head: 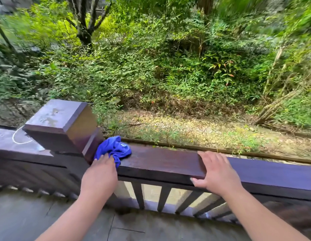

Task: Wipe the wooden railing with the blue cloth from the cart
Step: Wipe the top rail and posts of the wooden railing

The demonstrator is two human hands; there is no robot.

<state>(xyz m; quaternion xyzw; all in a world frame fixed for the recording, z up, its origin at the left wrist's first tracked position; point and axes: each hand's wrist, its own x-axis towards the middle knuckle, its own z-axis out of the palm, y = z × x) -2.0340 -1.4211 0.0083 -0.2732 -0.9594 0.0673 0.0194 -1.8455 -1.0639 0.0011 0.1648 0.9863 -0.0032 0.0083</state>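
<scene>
The dark brown wooden railing (161, 162) runs across the view, and its top rail looks damp near the post. A bunched blue cloth (114, 148) lies on the rail where it meets the square post (59, 124). My left hand (100, 173) presses on the near edge of the cloth, fingers curled over it. My right hand (215, 171) rests flat on the rail further right, fingers spread over the top and thumb on the front face. No cart is in view.
A white cord loop (20, 138) lies on the rail left of the post. Vertical balusters (163, 197) stand below the rail. Grey floor tiles (29, 220) lie underfoot. Beyond the railing are a gravel strip and dense green bushes (151, 66).
</scene>
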